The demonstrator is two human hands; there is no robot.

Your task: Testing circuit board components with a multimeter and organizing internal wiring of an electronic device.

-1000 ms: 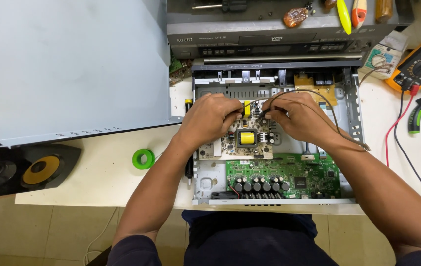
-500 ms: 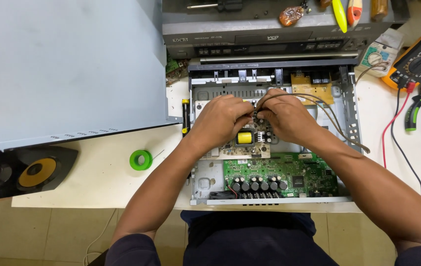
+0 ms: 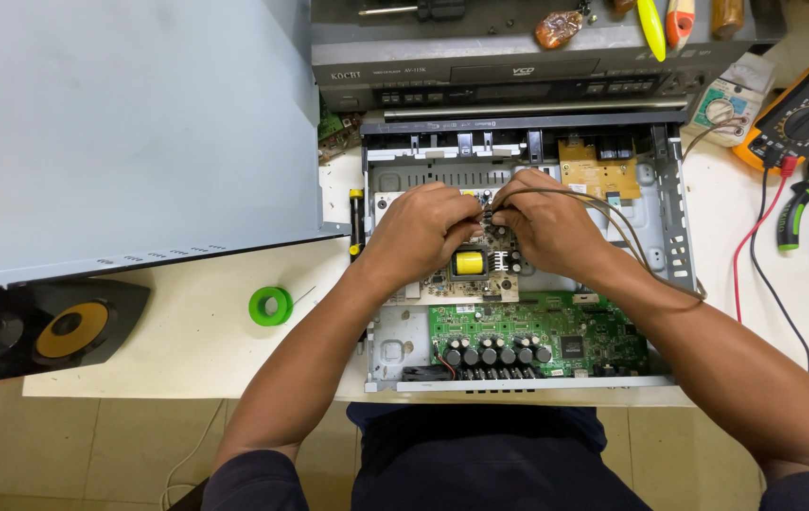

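An opened metal chassis (image 3: 674, 218) lies on the white table. Inside it sit a pale power board with a yellow transformer (image 3: 468, 262) and, nearer me, a green circuit board (image 3: 556, 331) with several black capacitors. My left hand (image 3: 419, 232) and my right hand (image 3: 551, 227) meet over the upper part of the power board, fingertips pinched together on a small component or connector there. A brown cable (image 3: 632, 232) loops from my right hand's fingers over my right wrist. What the fingertips grip is hidden.
A large grey metal cover (image 3: 130, 132) lies at left. A green tape roll (image 3: 270, 305) and a black-and-yellow screwdriver (image 3: 356, 222) lie left of the chassis. Another player (image 3: 499, 66) stands behind. A multimeter (image 3: 807, 114) and green-handled pliers (image 3: 807, 218) are at right. Speakers (image 3: 35, 331) at lower left.
Both hands have shifted slightly toward the far side of the power board and closed in on each other. The yellow transformer is now uncovered below them.
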